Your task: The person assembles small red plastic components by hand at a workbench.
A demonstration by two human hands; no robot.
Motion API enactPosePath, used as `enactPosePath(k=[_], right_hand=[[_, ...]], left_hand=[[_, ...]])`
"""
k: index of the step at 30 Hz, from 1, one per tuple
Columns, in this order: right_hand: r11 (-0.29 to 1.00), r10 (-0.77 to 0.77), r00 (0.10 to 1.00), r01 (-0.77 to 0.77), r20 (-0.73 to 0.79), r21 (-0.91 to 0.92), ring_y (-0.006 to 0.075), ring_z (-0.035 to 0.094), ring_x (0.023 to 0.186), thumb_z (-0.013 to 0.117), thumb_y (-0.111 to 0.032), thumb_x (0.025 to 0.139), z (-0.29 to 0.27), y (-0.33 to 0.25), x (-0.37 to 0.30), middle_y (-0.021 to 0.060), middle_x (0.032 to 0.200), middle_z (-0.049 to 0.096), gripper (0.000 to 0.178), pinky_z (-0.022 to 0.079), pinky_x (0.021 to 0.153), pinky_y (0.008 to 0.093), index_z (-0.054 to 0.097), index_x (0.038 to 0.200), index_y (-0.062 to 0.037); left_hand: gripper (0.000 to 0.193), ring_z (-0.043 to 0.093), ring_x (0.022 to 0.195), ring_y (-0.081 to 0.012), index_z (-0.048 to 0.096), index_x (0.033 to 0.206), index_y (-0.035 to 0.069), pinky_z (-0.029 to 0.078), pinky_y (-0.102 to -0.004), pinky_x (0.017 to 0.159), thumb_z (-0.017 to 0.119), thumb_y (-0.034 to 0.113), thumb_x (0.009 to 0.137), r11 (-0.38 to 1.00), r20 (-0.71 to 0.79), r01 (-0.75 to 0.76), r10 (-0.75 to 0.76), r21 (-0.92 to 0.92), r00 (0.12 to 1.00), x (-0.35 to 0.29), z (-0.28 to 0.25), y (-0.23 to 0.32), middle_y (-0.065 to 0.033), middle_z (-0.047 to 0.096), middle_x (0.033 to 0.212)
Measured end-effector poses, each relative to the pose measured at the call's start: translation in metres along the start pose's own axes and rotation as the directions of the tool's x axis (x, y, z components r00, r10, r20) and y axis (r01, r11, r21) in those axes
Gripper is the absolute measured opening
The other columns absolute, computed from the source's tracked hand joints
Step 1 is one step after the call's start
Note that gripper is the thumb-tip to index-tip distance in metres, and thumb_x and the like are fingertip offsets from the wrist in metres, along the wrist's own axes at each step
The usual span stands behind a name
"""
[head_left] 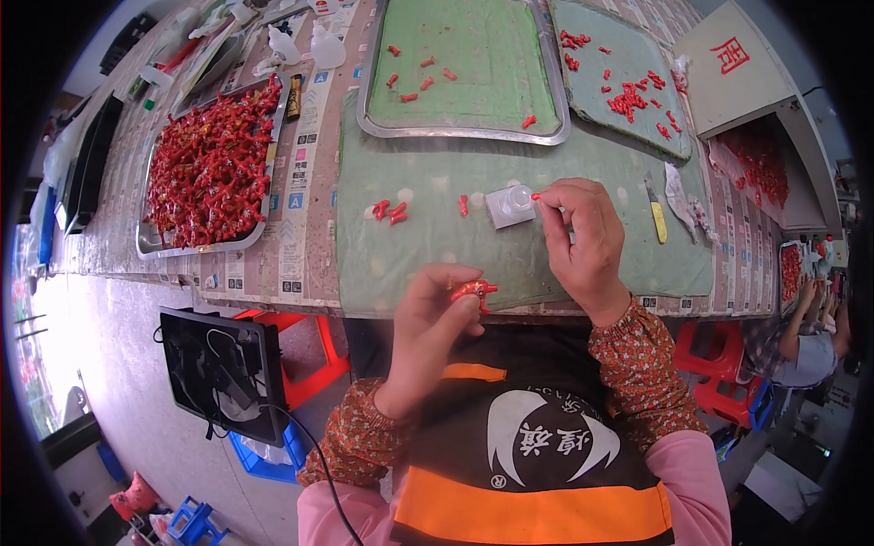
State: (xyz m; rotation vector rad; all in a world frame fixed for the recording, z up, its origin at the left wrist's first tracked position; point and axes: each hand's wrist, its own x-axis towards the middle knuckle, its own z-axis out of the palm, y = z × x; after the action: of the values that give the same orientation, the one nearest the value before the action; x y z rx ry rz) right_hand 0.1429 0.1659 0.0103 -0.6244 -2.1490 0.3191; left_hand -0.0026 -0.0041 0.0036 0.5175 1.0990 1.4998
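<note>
My left hand [432,314] is closed around a glossy red figurine piece [475,292] with gold-coloured marks, above the table's near edge. My right hand [585,241] pinches a small red piece [535,197] between thumb and fingertips. That piece is beside a small round clear dish [520,197], which sits on a pale square pad [505,212]; whether they touch I cannot tell. Left of the pad, one small red part [463,206] lies on the green cloth [428,246], and a little group of red parts [389,212] lies farther left.
At the left a metal tray [202,248] is heaped with red figurines. A green-lined tray [462,135] and a cloth-covered board [583,109] carry scattered red parts at the back. A yellow-handled knife [657,221] lies right, near a box [737,77]. White bottles [327,47] stand behind.
</note>
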Motion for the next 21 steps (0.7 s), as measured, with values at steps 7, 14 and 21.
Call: enactPosePath(k=[7, 14, 21], right_hand=[[1.000, 0.011, 1.000, -0.011, 0.007, -0.004, 0.0294, 0.060, 0.080, 0.071, 0.008, 0.077, 0.0030, -0.0006, 0.0003, 0.0114, 0.091, 0.062, 0.027, 0.050, 0.069, 0.0381, 0.057, 0.097, -0.0036], [0.999, 0.028, 0.999, -0.028, 0.023, 0.016, 0.0290, 0.058, 0.080, 0.071, 0.008, 0.077, 0.0026, -0.0011, -0.0020, 0.0114, 0.090, 0.060, 0.027, 0.049, 0.069, 0.0378, 0.056, 0.096, -0.0040], [0.987, 0.122, 0.992, -0.125, 0.039, 0.099, 0.0282, 0.057, 0.077, 0.070, 0.009, 0.078, 0.0011, -0.0072, -0.0026, 0.0111, 0.089, 0.059, 0.026, 0.048, 0.067, 0.0380, 0.055, 0.095, -0.0036]], left_hand=[[0.024, 0.060, 0.081, -0.0066, 0.055, 0.120, 0.004, 0.054, -0.0214, 0.064, 0.061, 0.012, 0.098, 0.999, -0.010, 0.036, -0.035, 0.015, 0.999, 0.0032, -0.0008, 0.0004, -0.0027, 0.060, 0.099], [0.025, 0.061, 0.079, -0.0066, 0.055, 0.120, 0.004, 0.054, -0.0210, 0.063, 0.061, 0.013, 0.098, 0.999, -0.017, 0.052, -0.052, 0.008, 0.999, 0.0038, -0.0009, 0.0009, -0.0021, 0.060, 0.097], [0.025, 0.060, 0.079, -0.0065, 0.055, 0.121, 0.004, 0.053, -0.0211, 0.063, 0.059, 0.015, 0.099, 0.999, -0.023, 0.039, -0.039, 0.007, 0.999, 0.0024, -0.0003, 0.0009, -0.0018, 0.061, 0.097]])
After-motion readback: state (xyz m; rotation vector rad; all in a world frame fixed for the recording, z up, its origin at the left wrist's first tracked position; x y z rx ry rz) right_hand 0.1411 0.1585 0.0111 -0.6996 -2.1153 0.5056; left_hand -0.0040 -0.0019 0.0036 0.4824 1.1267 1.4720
